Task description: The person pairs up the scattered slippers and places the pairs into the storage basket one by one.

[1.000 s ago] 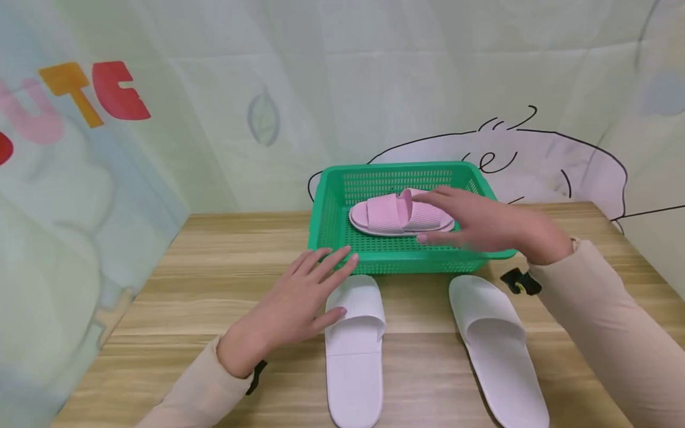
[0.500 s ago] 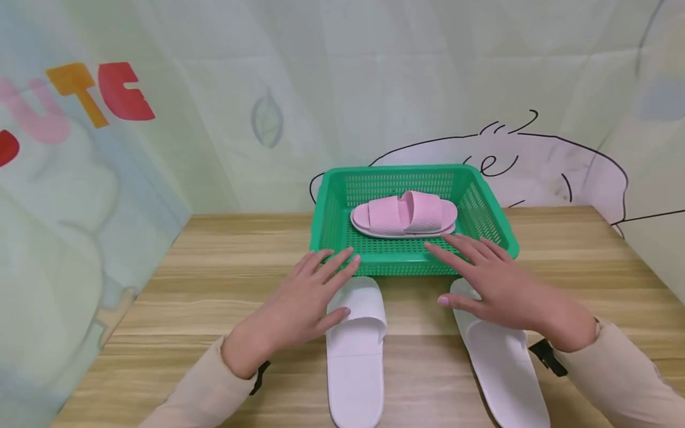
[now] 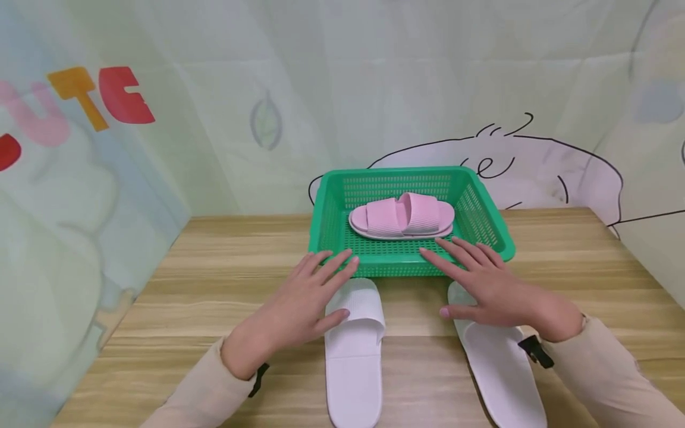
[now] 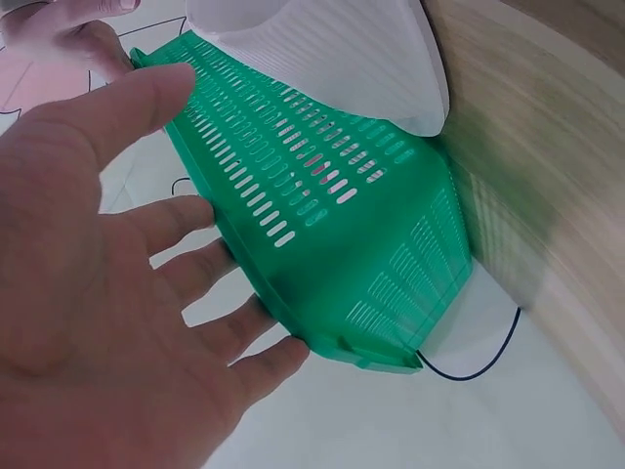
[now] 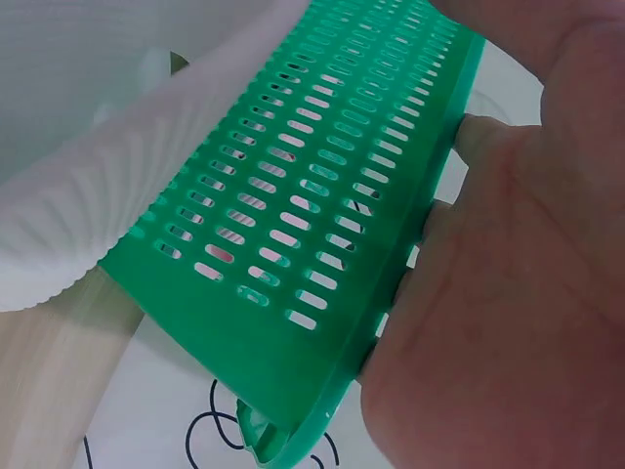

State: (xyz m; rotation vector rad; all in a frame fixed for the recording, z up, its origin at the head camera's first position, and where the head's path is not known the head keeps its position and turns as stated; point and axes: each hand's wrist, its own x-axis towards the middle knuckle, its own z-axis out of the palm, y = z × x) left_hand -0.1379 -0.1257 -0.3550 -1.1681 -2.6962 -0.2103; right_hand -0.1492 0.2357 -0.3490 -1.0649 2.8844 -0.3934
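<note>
On the wood-grain tabletop, going by the head view, a green basket is being set off by a patterned backdrop, and the pink slippers are being held inside it, overlapping. The left hand is being held over the left white slipper, fingers loosely spread, tips right around the near rim. Pretty much the same with the right hand: it's being held over the right white slipper, fingers apart, tips seen past the rim.

From the left wrist, the thumb is being held well away from the other fingers, which are being lined up along the rim; can't tell if it's actually being touched. Bits of pink are being glimpsed through the slots.

From the right wrist, the slotted wall is being shown up close, fingertips being hidden behind the rim, so contact can't be told there either.
</note>
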